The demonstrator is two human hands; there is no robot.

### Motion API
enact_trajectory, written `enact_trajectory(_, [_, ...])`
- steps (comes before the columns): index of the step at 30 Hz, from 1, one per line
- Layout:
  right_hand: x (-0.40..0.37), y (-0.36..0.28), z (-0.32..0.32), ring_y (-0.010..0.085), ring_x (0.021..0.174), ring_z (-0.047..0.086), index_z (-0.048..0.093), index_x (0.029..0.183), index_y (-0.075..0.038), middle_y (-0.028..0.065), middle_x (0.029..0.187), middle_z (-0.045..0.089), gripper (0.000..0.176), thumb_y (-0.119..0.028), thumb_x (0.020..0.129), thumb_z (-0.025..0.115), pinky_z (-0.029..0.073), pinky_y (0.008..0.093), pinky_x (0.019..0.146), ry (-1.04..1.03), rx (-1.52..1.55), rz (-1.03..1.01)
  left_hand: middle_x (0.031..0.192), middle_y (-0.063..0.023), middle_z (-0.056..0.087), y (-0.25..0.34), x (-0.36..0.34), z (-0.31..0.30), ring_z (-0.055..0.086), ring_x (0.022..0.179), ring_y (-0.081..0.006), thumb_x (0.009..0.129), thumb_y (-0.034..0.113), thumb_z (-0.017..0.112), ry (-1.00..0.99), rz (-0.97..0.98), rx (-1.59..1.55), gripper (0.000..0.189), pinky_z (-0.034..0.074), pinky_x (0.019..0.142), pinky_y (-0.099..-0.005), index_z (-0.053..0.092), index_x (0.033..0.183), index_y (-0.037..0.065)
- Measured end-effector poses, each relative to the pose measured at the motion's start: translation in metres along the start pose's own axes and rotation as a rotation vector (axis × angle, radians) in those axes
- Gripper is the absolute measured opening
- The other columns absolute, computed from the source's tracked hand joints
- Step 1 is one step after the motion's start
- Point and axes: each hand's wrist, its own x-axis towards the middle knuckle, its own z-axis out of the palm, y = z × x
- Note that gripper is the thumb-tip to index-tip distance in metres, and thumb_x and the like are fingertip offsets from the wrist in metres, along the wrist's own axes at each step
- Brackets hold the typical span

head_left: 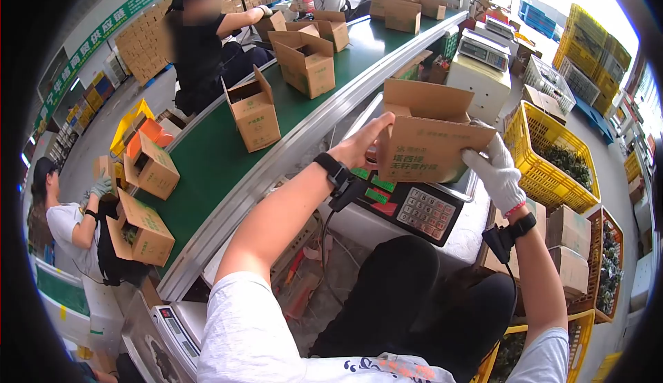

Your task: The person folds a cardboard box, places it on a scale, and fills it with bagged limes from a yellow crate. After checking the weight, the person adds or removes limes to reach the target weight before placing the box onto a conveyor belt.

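Head view: The cardboard box (431, 151) lay directly between the fingers of both hands. The bare left hand (364, 142) was clamped on its left edge; the gloved right hand (498, 176) gripped the right side, with the thumb against the near face. Neither hand was nearer, as both were in contact. The long axis ran crosswise, from the left fingers to the right fingers.

The box was plain brown, with green printed characters on the near wall. Its top was open, with the far flap standing up beyond the fingers. The contents were not visible.

Below the fingers, toward the wearer, was the scale keypad (426, 212); whether the box touched the scale could not be determined. The green conveyor belt (362, 62) ran beyond the left fingers. A yellow crate (561, 191) stood to the right of the gloved fingers.
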Motion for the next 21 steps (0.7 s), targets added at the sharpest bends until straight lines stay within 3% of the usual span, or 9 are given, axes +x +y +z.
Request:
enact_trajectory(4, [0.001,-0.018,0.022,0.0195,0.118,0.064,0.043,0.149,-0.010,0.0087,0.131,0.061,0.066,-0.014,0.090,0.072,0.053,0.0356,0.098,-0.048,0.132,0.124,0.142,-0.0251,0.043,-0.011,-0.050,-0.010,0.050,0.125,-0.0422,0.086,0.075,0.054,0.096,0.023,-0.191,0.092,0.044,0.096,-0.0621,0.037,0.154,0.016])
enact_trajectory(6, [-0.001,-0.036,0.033,0.0215,0.122,0.062,0.038,0.155,-0.013,0.0085,0.136,0.060,0.074,-0.015,0.090,0.073,0.053,0.0362,0.098,-0.015,0.077,0.041,0.127,-0.0204,0.052,-0.019,-0.084,-0.017,0.056,0.114,-0.0358,0.082,0.075,0.058,0.201,0.074,-0.330,0.087,0.049,0.091,-0.0548,0.046,0.146,0.018])
enact_trajectory(7, [-0.003,-0.043,0.035,0.0210,0.121,0.062,0.034,0.158,-0.014,0.0080,0.140,0.057,0.078,-0.016,0.090,0.072,0.053,0.0361,0.099,-0.073,0.134,0.062,0.126,-0.0166,0.055,-0.034,-0.097,-0.030,0.058,0.113,-0.0354,0.083,0.072,0.058,0.232,0.131,-0.382,0.080,0.049,0.090,-0.0563,0.051,0.141,0.017])
enact_trajectory(10, [-0.015,-0.051,0.031,0.0186,0.117,0.061,0.041,0.153,-0.012,0.0078,0.141,0.056,0.069,-0.015,0.091,0.072,0.051,0.0354,0.101,-0.235,0.067,0.005,0.142,-0.0098,0.055,-0.075,-0.155,-0.069,0.055,0.128,-0.0358,0.085,0.070,0.056,0.257,0.255,-0.674,0.079,0.048,0.095,-0.0585,0.053,0.141,0.015])
enact_trajectory(14, [-0.045,-0.054,0.006,0.0190,0.114,0.063,0.055,0.141,-0.009,0.0083,0.132,0.061,0.052,-0.008,0.090,0.065,0.053,0.0352,0.097,-0.274,0.000,0.160,0.147,-0.0133,0.051,-0.107,-0.236,-0.110,0.049,0.133,-0.0362,0.091,0.067,0.051,0.281,0.542,-0.864,0.076,0.040,0.104,-0.0638,0.051,0.143,0.011])
enact_trajectory(16, [-0.057,-0.031,-0.012,0.0160,0.111,0.063,0.060,0.136,-0.009,0.0074,0.121,0.065,0.047,-0.010,0.090,0.068,0.055,0.0302,0.089,-0.237,0.013,0.255,0.149,-0.0147,0.044,-0.125,-0.254,-0.139,0.042,0.135,-0.0358,0.087,0.071,0.054,0.676,0.484,-0.930,0.083,0.037,0.107,-0.0636,0.048,0.144,0.010])
enact_trajectory(17, [-0.062,-0.020,-0.022,0.0143,0.107,0.063,0.061,0.135,-0.007,0.0062,0.114,0.066,0.045,-0.010,0.090,0.068,0.054,0.0299,0.088,-0.213,-0.014,0.270,0.148,-0.0148,0.038,-0.118,-0.252,-0.141,0.037,0.135,-0.0352,0.079,0.077,0.062,0.951,0.434,-1.043,0.095,0.037,0.107,-0.0626,0.041,0.147,0.013])
enact_trajectory(18, [-0.070,-0.010,-0.032,0.0128,0.106,0.063,0.061,0.134,-0.005,0.0043,0.116,0.066,0.042,-0.010,0.093,0.067,0.052,0.0294,0.090,-0.179,0.010,0.269,0.147,-0.0141,0.039,-0.123,-0.249,-0.157,0.037,0.135,-0.0346,0.073,0.077,0.067,0.980,0.465,-1.000,0.103,0.036,0.107,-0.0630,0.035,0.150,0.016])
enact_trajectory(21, [-0.098,0.018,-0.070,0.0110,0.107,0.061,0.060,0.134,-0.004,0.0018,0.121,0.065,0.038,-0.013,0.097,0.064,0.049,0.0275,0.094,-0.032,0.044,0.359,0.148,-0.0159,0.038,-0.112,-0.222,-0.196,0.041,0.133,-0.0364,0.074,0.065,0.071,1.120,0.460,-0.804,0.104,0.036,0.107,-0.0652,0.023,0.153,0.017])
